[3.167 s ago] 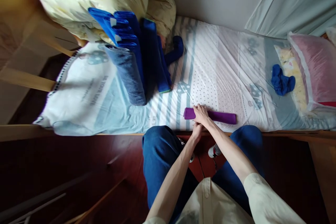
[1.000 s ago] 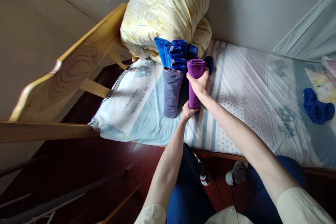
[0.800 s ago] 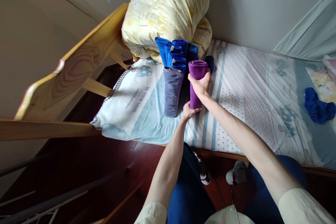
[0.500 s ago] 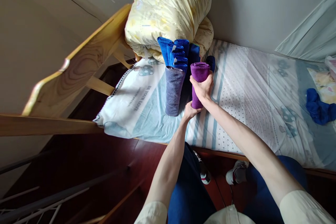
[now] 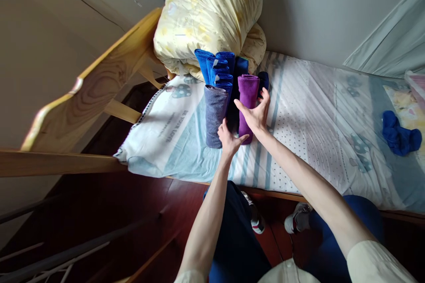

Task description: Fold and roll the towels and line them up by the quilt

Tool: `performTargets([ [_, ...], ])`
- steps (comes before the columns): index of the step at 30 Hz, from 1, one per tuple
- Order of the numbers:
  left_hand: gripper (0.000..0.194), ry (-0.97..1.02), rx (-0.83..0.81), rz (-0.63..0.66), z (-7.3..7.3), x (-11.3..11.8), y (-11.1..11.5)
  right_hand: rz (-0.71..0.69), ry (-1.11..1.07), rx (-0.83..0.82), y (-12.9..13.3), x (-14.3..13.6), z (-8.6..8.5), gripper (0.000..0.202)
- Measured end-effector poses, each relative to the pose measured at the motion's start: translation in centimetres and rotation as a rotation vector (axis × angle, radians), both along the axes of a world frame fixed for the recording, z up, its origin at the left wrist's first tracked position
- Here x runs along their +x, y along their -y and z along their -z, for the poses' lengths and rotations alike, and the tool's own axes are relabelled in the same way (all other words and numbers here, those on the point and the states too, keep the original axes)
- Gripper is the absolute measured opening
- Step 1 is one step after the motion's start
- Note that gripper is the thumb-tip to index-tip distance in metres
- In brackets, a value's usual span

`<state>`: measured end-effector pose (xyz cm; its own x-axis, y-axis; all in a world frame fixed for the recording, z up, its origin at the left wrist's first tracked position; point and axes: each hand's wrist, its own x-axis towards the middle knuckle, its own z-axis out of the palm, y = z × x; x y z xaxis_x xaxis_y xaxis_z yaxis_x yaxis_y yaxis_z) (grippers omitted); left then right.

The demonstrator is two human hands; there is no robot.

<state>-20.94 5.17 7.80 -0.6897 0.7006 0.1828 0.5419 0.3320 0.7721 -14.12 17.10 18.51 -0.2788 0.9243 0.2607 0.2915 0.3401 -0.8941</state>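
A rolled purple towel (image 5: 248, 93) stands upright on the bed. Around its near side my right hand (image 5: 255, 115) is spread, thumb and fingers apart. Lower down, my left hand (image 5: 231, 139) is open between the purple roll and a grey-blue roll (image 5: 215, 117), its thumb near the purple roll's base. Whether either hand still touches the purple roll is hard to tell. Several blue rolled towels (image 5: 219, 68) stand in a row behind the grey-blue one. Dark blue cloth (image 5: 241, 66) shows behind the purple roll, partly hidden.
A bulky yellow quilt (image 5: 209, 13) is piled behind the towels. The bed's wooden end board (image 5: 99, 82) rises at the left. On the patterned sheet (image 5: 308, 110), a crumpled blue cloth (image 5: 400, 135) lies far right. My legs and shoes are by the bed's near edge.
Both hands have loosened from the purple roll and their fingers have spread. My left hand has shifted left, toward the grey-blue roll. The whole view has shifted slightly.
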Motion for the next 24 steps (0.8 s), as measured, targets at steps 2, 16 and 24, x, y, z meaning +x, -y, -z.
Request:
performTargets([
  [2,0.086,-0.163,-0.051,0.072,-1.1,1.2,1.0,0.038,-0.011,-0.052,1.1,2.1,0.5,0.097],
  [16,0.056,-0.491,-0.406,0.676,3.2,7.6,-2.6,0.271,0.052,-0.624,15.3,37.7,4.2,0.061],
  [24,0.055,-0.433,-0.356,0.657,4.9,7.7,-2.4,0.392,-0.148,-0.631,15.2,44.8,-1.2,0.050],
])
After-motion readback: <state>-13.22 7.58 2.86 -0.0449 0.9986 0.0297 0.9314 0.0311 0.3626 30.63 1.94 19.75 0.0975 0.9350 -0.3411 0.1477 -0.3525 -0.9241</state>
